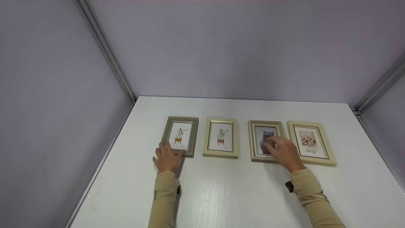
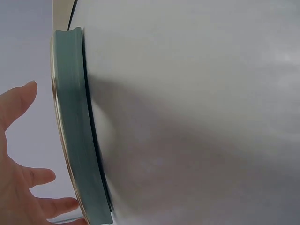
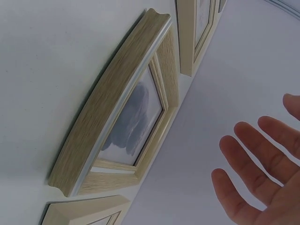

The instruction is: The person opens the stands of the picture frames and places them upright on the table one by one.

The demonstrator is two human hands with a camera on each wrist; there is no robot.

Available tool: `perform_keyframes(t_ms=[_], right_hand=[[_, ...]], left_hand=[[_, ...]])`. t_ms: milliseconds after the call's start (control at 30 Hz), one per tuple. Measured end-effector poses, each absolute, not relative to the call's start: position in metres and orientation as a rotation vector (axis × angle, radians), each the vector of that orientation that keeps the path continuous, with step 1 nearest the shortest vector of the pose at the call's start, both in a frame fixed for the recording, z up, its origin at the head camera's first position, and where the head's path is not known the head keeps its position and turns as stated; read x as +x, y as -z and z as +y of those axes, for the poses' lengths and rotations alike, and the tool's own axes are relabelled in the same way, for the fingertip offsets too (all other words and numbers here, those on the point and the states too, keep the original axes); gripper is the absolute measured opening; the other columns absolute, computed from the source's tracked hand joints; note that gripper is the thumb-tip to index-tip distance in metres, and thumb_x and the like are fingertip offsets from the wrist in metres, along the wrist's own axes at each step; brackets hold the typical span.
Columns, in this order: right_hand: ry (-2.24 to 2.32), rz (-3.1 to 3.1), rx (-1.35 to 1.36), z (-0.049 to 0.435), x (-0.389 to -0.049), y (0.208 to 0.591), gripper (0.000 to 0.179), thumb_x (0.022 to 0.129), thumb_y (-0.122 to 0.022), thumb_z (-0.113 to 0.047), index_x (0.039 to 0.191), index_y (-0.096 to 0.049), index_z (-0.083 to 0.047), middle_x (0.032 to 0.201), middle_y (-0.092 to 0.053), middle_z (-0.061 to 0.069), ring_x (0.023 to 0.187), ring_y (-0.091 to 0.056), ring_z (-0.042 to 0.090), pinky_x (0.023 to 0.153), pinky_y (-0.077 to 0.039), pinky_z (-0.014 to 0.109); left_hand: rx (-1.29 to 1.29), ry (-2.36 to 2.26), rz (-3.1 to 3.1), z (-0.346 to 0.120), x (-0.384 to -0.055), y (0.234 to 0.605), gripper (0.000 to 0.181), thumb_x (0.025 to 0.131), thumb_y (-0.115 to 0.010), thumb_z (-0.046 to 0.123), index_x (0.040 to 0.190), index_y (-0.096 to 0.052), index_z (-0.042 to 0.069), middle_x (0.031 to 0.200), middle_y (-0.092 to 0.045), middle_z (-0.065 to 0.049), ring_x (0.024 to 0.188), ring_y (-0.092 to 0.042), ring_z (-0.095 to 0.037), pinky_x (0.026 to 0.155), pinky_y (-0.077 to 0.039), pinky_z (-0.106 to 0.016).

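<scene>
Four picture frames, or rather several in one row, lie on a white table. The left hand (image 1: 167,159) has spread fingers at the lower left corner of the leftmost, grey-brown frame (image 1: 182,136), which shows a potted plant. In the left wrist view, the fingertips of that hand (image 2: 18,187) are right at the frame's (image 2: 77,126) edge. Above the cat-picture frame (image 1: 262,132) hovers the right hand (image 1: 286,152), covering its lower right part. Seen from the right wrist, this hand (image 3: 276,187) has loosely bent fingers, apart from the wood-grained frame (image 3: 108,103) and holding nothing.
A cream frame (image 1: 221,137) with a matching plant picture lies second from left. Another cream frame (image 1: 308,141), with a flower picture, is at the far right. Pale wall panels (image 1: 221,47) with metal corner rails (image 1: 110,60) enclose the white table (image 1: 215,193).
</scene>
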State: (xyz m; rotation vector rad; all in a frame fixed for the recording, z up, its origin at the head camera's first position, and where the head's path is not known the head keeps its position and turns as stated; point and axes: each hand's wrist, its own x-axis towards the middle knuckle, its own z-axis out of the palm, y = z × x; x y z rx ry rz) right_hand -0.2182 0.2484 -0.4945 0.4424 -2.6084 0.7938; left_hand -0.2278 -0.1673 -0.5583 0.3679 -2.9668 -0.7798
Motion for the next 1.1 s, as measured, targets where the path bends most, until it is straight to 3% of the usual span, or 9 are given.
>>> perform_keyframes(t_ms=[167,633,1100], right_hand=[[-0.796,-2.594,0.452,0.2488,-0.2181,0.4941,0.015,0.09,-0.076,-0.007,0.1,-0.073,0.004,0.094,-0.072,0.017,0.077,-0.066,0.03,0.068,-0.054,0.05],[-0.837,-2.681,0.424,0.2472,-0.2178,0.4922,0.015,0.093,-0.073,-0.008,0.102,-0.073,0.004,0.099,-0.072,0.018,0.091,-0.068,0.037,0.078,-0.054,0.054],[-0.797,-2.649,0.445,0.2425,-0.2209,0.4941,0.015,0.089,-0.076,-0.004,0.1,-0.072,0.006,0.096,-0.072,0.02,0.088,-0.068,0.038,0.077,-0.054,0.054]], left_hand=[[0.382,0.771,-2.961,-0.1663,-0.2302,0.5584,0.091,0.094,-0.065,0.053,0.152,-0.032,-0.009,0.155,-0.025,-0.037,0.141,-0.026,-0.055,0.105,-0.028,-0.074],[0.453,0.784,-2.961,-0.1654,-0.2322,0.5656,0.102,0.093,-0.061,0.062,0.157,-0.021,-0.006,0.158,-0.018,-0.036,0.144,-0.021,-0.053,0.108,-0.024,-0.073],[0.469,0.694,-3.086,-0.1645,-0.232,0.5658,0.118,0.085,-0.058,0.077,0.159,-0.017,-0.006,0.161,-0.01,-0.035,0.148,-0.013,-0.053,0.108,-0.018,-0.076]])
